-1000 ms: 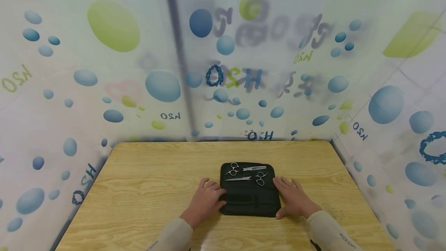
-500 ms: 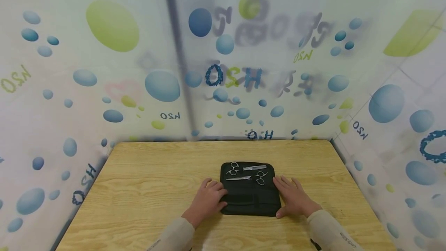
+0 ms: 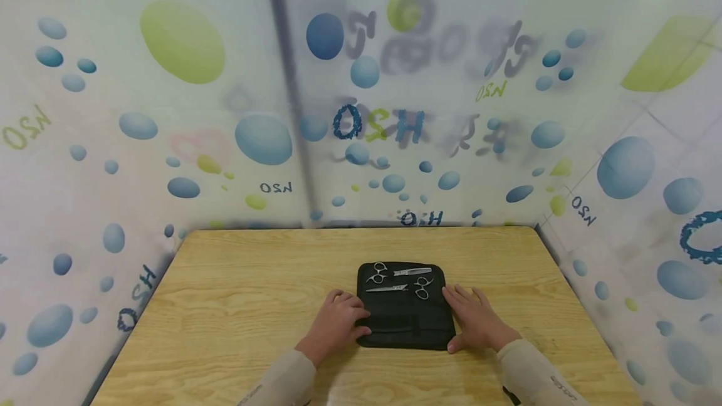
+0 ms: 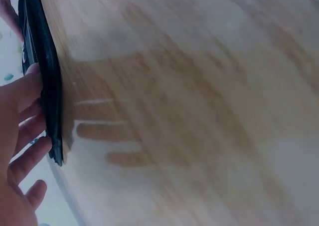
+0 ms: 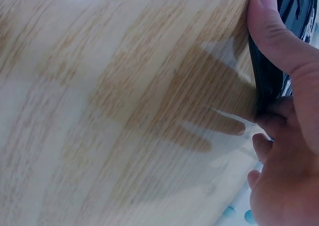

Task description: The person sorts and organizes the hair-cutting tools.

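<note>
A black scissors case (image 3: 395, 312) lies unfolded on the wooden table. Two pairs of silver scissors sit in its far half: thinning scissors (image 3: 412, 272) and, nearer, hairdressing scissors (image 3: 387, 289). My left hand (image 3: 336, 321) is at the case's left side, its thumb and fingertips touching that edge. In the left wrist view, the left fingers (image 4: 31, 158) are spread along the case's rim (image 4: 52, 86). At the right side rests my right hand (image 3: 478, 320), fingers along the edge and thumb by the near corner. The right thumb (image 5: 274, 31) touches the rim in the right wrist view.
The wooden tabletop (image 3: 242, 287) stretches out around the case. Behind it and at both sides stand pale walls (image 3: 361, 199) with blue and green dots and lettering. Shadows of the hands fall on the table in both wrist views.
My left hand has shifted slightly to the right, its fingertips a little further over the case's edge. The right hand, the case and the scissors look almost unmoved.
</note>
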The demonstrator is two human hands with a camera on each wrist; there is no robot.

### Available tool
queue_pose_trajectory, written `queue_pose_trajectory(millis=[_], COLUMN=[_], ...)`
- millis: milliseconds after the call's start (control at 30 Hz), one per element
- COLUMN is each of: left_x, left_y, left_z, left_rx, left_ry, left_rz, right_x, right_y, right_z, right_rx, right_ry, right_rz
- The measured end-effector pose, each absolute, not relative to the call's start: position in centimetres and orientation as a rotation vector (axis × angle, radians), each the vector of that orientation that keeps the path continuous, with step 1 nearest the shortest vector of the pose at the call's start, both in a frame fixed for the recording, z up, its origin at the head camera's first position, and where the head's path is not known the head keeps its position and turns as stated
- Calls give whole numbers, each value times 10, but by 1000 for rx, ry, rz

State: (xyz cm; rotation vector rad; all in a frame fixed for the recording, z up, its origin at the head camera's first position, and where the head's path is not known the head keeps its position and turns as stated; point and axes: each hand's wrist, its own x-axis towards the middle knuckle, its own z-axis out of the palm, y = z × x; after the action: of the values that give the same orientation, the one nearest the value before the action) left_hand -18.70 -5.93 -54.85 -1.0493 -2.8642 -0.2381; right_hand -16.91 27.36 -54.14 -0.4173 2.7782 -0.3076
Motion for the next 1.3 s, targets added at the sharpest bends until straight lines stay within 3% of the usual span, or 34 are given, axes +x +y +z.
queue_pose_trajectory(millis=[567, 1300], left_x=[-197, -173], left_y=[-72, -52], left_z=[-548, -560], left_rx=[-1178, -682], left_ry=[-2818, -2893], left_rz=[-326, -559], right_x=[-171, -168], right_y=[274, 274], right_z=[-544, -539], right_rx=[-413, -422], right_ry=[2779, 2787], right_rz=[-323, -348])
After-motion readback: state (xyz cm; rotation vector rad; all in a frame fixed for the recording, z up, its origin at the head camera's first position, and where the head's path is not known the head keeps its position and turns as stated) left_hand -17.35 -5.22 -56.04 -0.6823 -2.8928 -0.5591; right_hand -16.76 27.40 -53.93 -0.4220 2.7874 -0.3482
